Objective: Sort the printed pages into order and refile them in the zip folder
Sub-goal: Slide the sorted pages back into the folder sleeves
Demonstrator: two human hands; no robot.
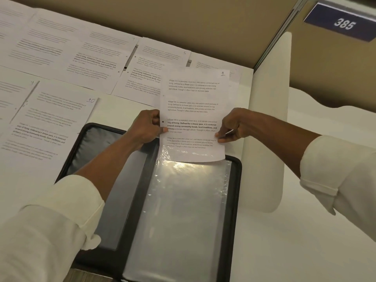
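Observation:
A black zip folder [234, 200] lies open on the white desk, with clear plastic sleeves [189, 210] on its right half. I hold a printed page marked "1" [193, 94] upright over the top of the front sleeve. The page's bottom edge sits at or just inside the sleeve's mouth. My left hand [145, 128] pinches its left edge and my right hand [234, 125] pinches its right edge. Other numbered pages lie spread on the desk, among them page "10" [50, 127] to the left and page "5" [154, 64] behind.
Several more printed pages [61, 43] cover the back left of the desk. A white rounded divider [268, 129] stands just right of the folder, with a tan partition wall [203, 23] behind. A blue sign reading 385 [343, 22] hangs at the upper right.

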